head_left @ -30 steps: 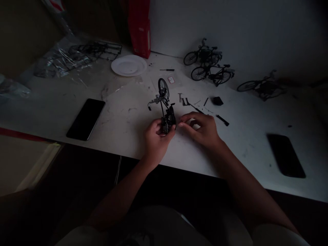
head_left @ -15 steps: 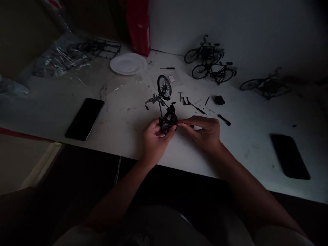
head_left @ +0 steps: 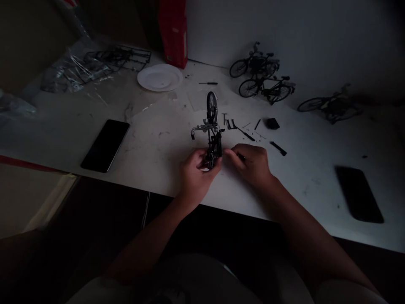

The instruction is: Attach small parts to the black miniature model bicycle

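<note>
My left hand (head_left: pixel 196 173) is closed around the rear end of a small black model bicycle (head_left: pixel 212 136), above the front part of the table. Its front wheel points away from me, and the silver handlebar sticks out to the left. Just right of the bicycle's rear is my right hand (head_left: pixel 251 162), with its thumb and curled fingers pinched together. Whatever sits between those fingertips, if anything, is too small and dark to make out. Beyond the hands lie a small black-handled screwdriver (head_left: pixel 247 134), a black bar-shaped part (head_left: pixel 278 148) and a dark lump (head_left: pixel 272 123).
Model bicycles (head_left: pixel 267 89) stand along the wall, another (head_left: pixel 330 104) farther right. A white plate (head_left: pixel 160 78), a red box (head_left: pixel 173 38) and plastic bags with black part frames (head_left: pixel 118 59) are at the back. A phone (head_left: pixel 105 145) lies left, a dark phone-like slab (head_left: pixel 359 194) right.
The bicycle has turned so its front wheel points more straight away from me, and it has shifted slightly right with my left hand. My right hand's fingers have curled in more.
</note>
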Available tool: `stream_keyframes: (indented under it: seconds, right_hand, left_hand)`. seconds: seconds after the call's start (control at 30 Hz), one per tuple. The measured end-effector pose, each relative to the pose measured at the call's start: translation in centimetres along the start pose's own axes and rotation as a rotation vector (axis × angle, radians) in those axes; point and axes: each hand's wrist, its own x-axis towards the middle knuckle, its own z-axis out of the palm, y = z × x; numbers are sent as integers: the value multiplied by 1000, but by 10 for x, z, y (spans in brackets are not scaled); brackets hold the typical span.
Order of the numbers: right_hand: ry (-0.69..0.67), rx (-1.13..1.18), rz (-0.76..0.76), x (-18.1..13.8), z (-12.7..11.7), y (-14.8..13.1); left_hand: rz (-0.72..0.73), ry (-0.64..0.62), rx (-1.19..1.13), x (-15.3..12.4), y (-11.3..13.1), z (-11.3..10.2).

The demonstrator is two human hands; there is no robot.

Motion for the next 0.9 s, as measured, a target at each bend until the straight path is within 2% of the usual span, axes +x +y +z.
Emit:
stream_keyframes:
  seconds: [0.27,0.37,0.53,0.67,0.9]
  right_hand:
    - [-68,148,-35,0,-7,5]
    - [-25,198,23,1,-11,1]
    - [40,198,-27,1,-10,-4]
    - [27,120,-50,1,-12,-1]
    - [-144,-94,-151,5,-16,3]
  left_hand:
    - [-48,-12,-60,4,1,0]
    - [-70,13,-143,5,4,-1]
    - [-49,-25,-164,7,8,-3]
    - [-31,-39,-148,7,7,-4]
    - [-8,-55,-109,5,5,-4]
